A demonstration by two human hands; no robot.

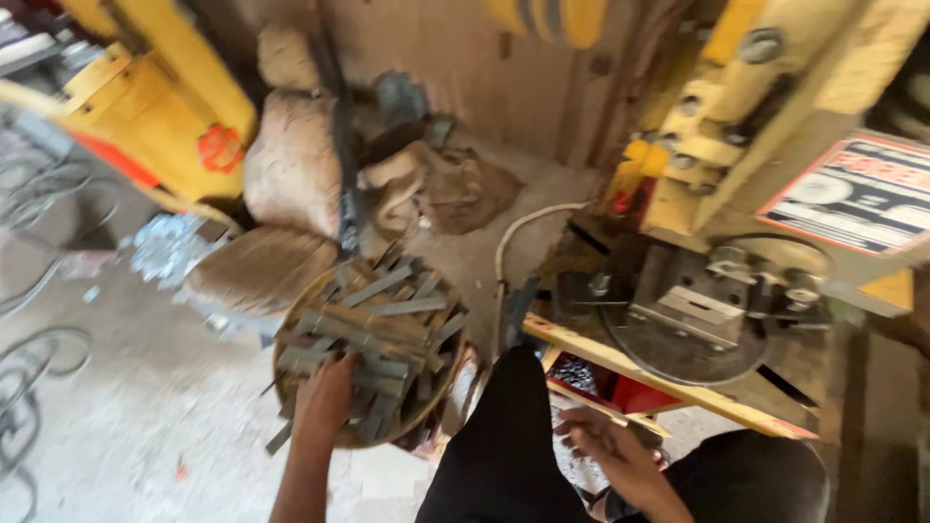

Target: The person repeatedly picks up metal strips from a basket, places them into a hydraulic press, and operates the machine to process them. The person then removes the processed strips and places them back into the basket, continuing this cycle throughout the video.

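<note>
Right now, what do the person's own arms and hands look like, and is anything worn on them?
Both arms are bare from the forearm down: no sleeves, gloves, watch or rings can be made out, though the picture is blurred by motion. The left hand and right hand are uncovered, with the fingers showing. Below them, the legs are in black trousers.

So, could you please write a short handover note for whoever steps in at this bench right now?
Left hand: reaching into the round basket on the floor, fingers down among the flat grey metal strips; the blur hides whether it grips one.
Right hand: open near the lap, nothing visibly in it.
The yellow press stands to the right, with its round die plate showing no strip on it.
Done: strips are piled in the basket.
Left: no strip has reached the press yet.
</note>
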